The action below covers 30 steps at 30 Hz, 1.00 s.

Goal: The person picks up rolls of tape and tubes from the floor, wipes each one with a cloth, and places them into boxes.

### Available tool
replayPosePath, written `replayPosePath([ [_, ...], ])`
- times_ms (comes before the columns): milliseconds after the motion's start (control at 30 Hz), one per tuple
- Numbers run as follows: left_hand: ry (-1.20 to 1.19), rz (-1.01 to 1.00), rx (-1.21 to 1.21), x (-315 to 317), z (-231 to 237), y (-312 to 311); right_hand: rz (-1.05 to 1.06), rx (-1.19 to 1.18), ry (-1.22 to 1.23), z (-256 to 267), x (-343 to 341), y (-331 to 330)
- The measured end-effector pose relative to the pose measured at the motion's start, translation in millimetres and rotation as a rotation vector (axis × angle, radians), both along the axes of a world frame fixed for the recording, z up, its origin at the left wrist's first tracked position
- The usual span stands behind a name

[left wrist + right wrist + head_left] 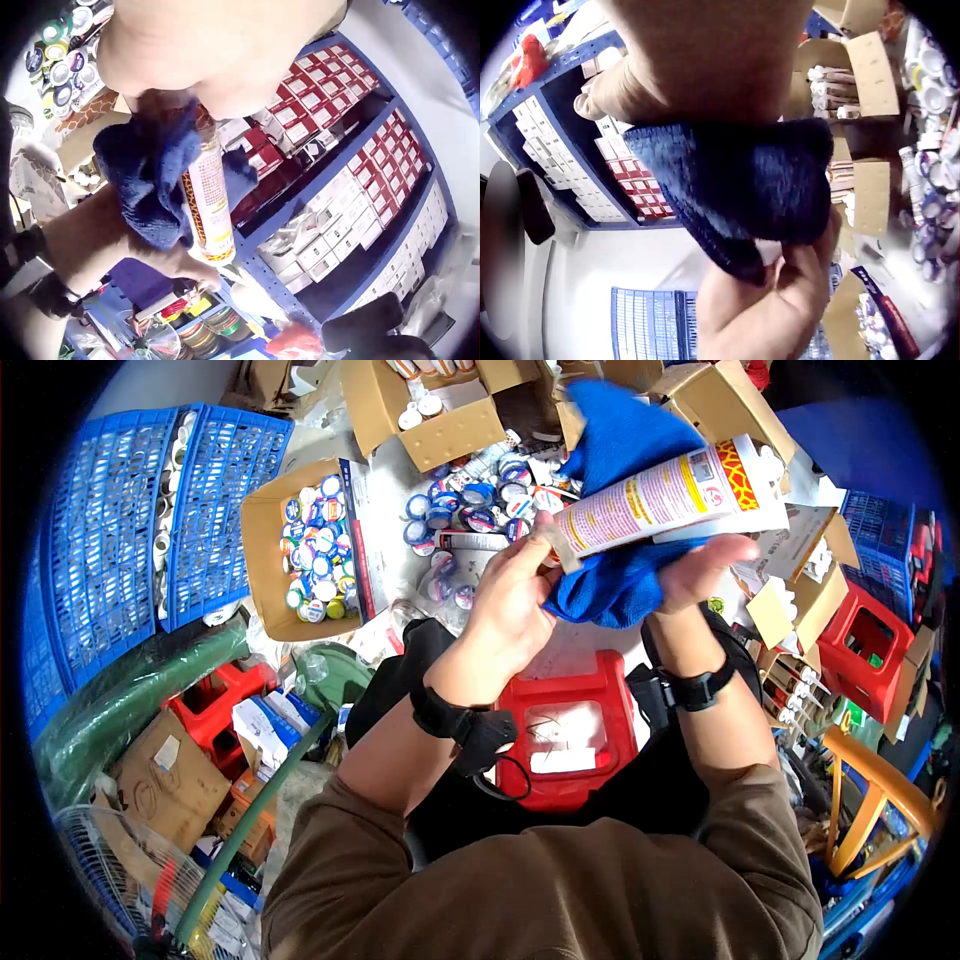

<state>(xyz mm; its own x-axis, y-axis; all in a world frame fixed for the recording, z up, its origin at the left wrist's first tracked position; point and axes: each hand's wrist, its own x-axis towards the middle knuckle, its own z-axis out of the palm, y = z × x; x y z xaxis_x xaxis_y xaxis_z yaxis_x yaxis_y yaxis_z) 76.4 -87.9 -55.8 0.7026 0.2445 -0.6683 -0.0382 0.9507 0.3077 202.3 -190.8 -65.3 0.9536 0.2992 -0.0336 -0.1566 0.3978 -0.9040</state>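
A white sealant cartridge (640,505) with yellow stripes and a giraffe-pattern band slants up to the right in the head view. My left hand (507,595) grips its lower left end, thumb on top. A blue cloth (615,585) lies behind and beneath the tube, its corner rising past the upper side. My right hand (695,570) holds the cloth against the tube, palm turned up and thumb stretched out; its other fingers are hidden. In the right wrist view, folds of the cloth (765,172) cover most of the tube, with the left hand (769,307) just beyond.
Blue-and-white tape rolls (480,495) lie loose behind the hands, beside a carton of more rolls (265,575). Open cartons (425,425) stand farther back. A red stool (565,790) is between the knees; blue crates (110,530) stand left. Stocked shelves (330,187) rise alongside.
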Motion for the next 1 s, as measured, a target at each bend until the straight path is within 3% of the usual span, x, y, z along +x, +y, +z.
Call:
replayPosePath([
  [67, 0.006, -0.024, 0.013, 7.5, 8.2, -7.8, 0.179, 0.023, -0.025, -15.2, -12.2, 2.4],
  [100, 0.054, -0.021, 0.136, 11.0, 11.0, -10.7, 0.271, 0.035, -0.038, -15.9, -16.6, 6.7],
  [167, 0.098, -0.018, 0.262, 11.6, 13.5, -12.7, 0.225, 0.016, -0.043, -11.8, -21.3, 12.7],
  [233, 0.293, -0.225, 0.471, 7.7, 12.0, -13.7, 0.209, -0.138, -0.093, -11.3, -22.2, 20.6],
  [267, 0.269, -0.341, 0.483, 4.2, 7.7, -8.7, 0.163, -0.143, -0.145, -9.2, -20.3, 25.0],
  [300, 0.269, -0.337, 0.485, 4.5, 7.4, -3.6, 0.28, -0.178, -0.149, -2.9, -16.1, 23.5],
  [367, 0.341, -0.218, 0.559, 5.9, 6.9, 7.1, 0.319, -0.269, -0.236, 8.4, -14.5, 30.2],
  [400, 0.409, -0.093, 0.574, 3.8, 10.5, 14.7, 0.508, -0.459, -0.188, 10.8, -7.9, 28.2],
  [433, 0.254, 0.024, 0.727, 5.6, 9.4, 26.5, 0.426, -0.618, -0.424, 12.5, -7.0, 30.2],
  [500, 0.019, 0.216, 0.817, 3.8, 24.3, 34.7, 0.57, -1.007, -0.576, 20.4, -6.2, 29.5],
  [600, 0.142, 0.075, 0.96, -0.1, 21.4, 42.6, 0.78, -1.345, -0.712, 21.6, -14.4, 32.0],
  [633, 0.227, 0.126, 0.909, 3.8, 17.8, 41.1, 0.841, -1.407, -0.781, 15.7, -19.1, 29.7],
  [700, 0.23, 0.064, 0.841, 0.0, 10.4, 47.9, 0.892, -1.304, -0.804, 7.5, -23.0, 25.0],
  [767, 0.135, 0.004, 0.809, -1.6, 9.5, 50.3, 0.958, -0.722, -0.545, -1.9, -21.8, 21.6],
  [800, 0.08, -0.029, 0.756, -1.8, 10.9, 49.0, 1.081, -0.671, -0.308, -6.1, -18.2, 19.4],
  [833, 0.027, -0.089, 0.781, -2.5, 9.7, 48.7, 1.006, -0.59, -0.227, -7.6, -22.4, 16.0],
  [900, -0.007, -0.227, 0.856, -3.7, 14.0, 44.0, 0.845, -0.342, 0.243, -12.8, -30.8, 28.5],
  [933, -0.038, -0.3, 0.988, -5.1, 15.2, 43.3, 0.905, -0.367, 0.374, -6.6, -28.1, 27.2],
  [1000, -0.081, -0.312, 1.047, -5.5, 16.9, 44.3, 0.803, -0.354, 0.316, 4.3, -35.0, 36.7],
])
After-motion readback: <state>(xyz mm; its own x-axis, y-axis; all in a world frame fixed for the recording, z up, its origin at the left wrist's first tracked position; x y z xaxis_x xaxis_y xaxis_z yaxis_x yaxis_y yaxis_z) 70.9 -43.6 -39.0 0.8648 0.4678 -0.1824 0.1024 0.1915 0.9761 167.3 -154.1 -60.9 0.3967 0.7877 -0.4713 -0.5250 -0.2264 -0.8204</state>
